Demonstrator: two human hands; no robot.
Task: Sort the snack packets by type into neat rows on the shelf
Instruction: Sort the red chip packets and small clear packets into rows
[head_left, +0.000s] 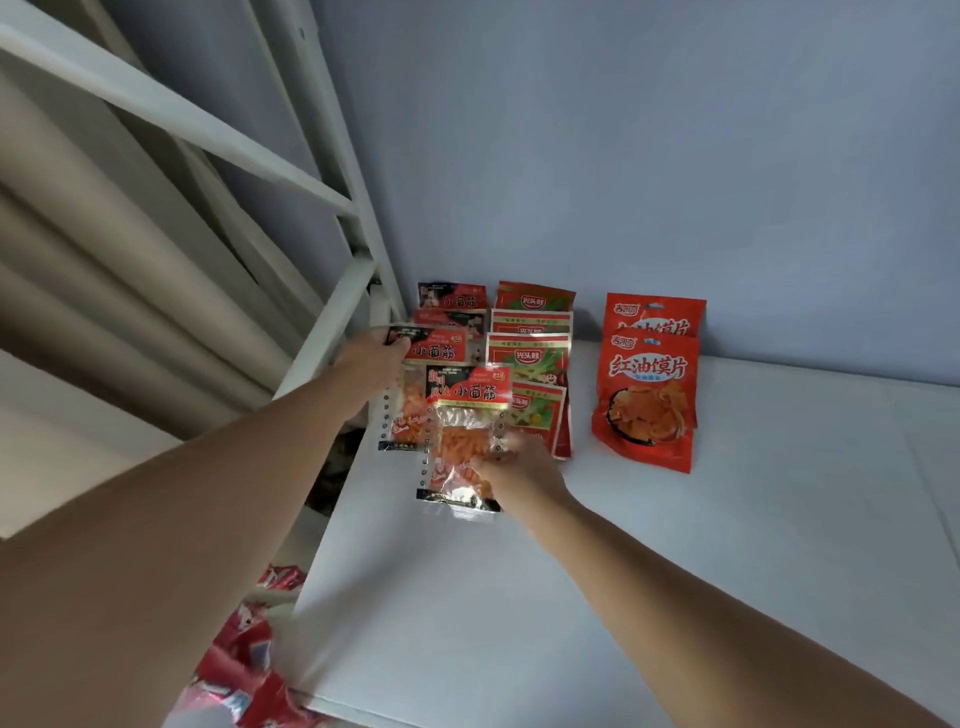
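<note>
Our right hand pinches the front packet at its right edge, left hand grips the packet behind. Light, floppy, slippery film, we reckon, so grab sealed edges.

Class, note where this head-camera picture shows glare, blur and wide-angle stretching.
Head view: glare whitens the clear front packet held in the right hand; the packet behind, gripped by the left hand, reads sharp; the red wrappers at bottom left are blurred; the left forearm looms stretched; light is soft, shadows faint.
</note>
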